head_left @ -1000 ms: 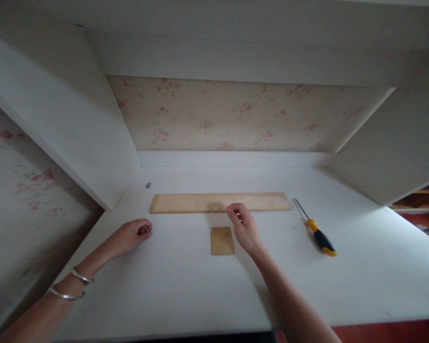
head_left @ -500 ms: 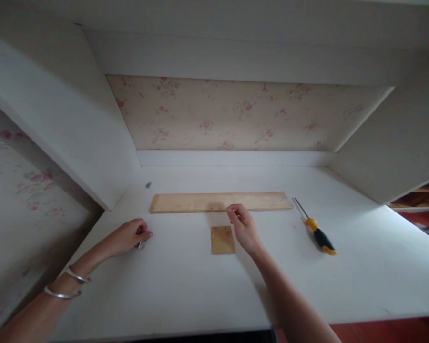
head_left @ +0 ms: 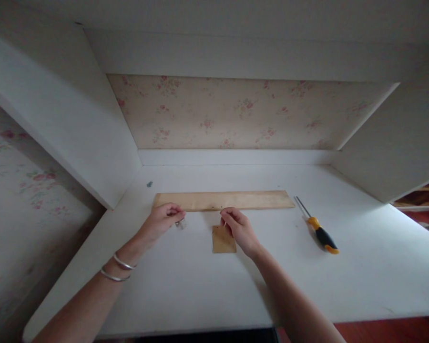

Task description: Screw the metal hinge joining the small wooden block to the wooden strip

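Square wood piece (head_left: 224, 244) is lying lower center; right hand (head_left: 240, 232) is hovering at its upper right, fingers narrow, can't tell if holding anything. Screwdriver (head_left: 321, 233) is lying at right, tip pointing upper left. Left hand (head_left: 160, 219) is pinching a small blurred part (head_left: 181, 224), left of center. Plank (head_left: 243, 199) is lying beyond, long axis running left-right.

Board (head_left: 223, 200) lies behind panel (head_left: 222, 244); screwdriver (head_left: 321, 231) right of both — all on tabletop (head_left: 186, 286).
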Demonstrator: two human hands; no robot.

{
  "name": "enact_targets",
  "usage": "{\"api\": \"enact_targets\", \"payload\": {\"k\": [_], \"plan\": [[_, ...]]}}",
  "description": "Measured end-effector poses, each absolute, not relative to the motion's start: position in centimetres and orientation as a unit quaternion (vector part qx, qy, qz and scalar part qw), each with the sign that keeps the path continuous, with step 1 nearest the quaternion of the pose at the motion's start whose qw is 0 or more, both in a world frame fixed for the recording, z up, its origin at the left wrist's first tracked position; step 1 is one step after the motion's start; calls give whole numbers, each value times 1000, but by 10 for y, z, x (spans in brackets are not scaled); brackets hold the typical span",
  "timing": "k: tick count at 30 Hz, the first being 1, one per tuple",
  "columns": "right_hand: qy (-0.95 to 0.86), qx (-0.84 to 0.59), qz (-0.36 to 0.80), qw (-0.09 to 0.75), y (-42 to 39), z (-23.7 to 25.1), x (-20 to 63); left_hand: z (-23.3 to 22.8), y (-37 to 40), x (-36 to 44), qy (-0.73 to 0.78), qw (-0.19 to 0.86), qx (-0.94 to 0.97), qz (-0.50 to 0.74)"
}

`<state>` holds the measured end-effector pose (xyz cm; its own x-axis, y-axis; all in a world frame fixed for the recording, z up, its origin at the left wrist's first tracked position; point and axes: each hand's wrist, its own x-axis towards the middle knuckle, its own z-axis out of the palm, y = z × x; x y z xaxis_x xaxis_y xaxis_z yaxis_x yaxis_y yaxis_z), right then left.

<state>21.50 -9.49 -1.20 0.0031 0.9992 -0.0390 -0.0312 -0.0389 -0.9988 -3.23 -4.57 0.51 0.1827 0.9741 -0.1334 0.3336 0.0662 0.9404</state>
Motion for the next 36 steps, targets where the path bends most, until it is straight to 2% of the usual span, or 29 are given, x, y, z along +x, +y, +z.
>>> {"api": "enact_targets", "payload": {"k": [4, 9, 19, 27, 36], "plan": [[-462, -477, 593, 456, -99, -5, 215, -8, -47, 36, 475, 551, 556, 402], [-426, -459, 612, 483, -95, -13, 222, -22, -53, 76, 404, 595, 533, 446], [-417, -482, 609, 472, -91, -20, 224, -31, -64, 73, 411, 564, 538, 473], [-404, -493, 587, 499, -89, -26, 222, -25, -66, 73, 392, 561, 543, 486], [-413, -484, 563, 527, -89, -22, 224, -35, -59, 71, 415, 600, 485, 482]]}}
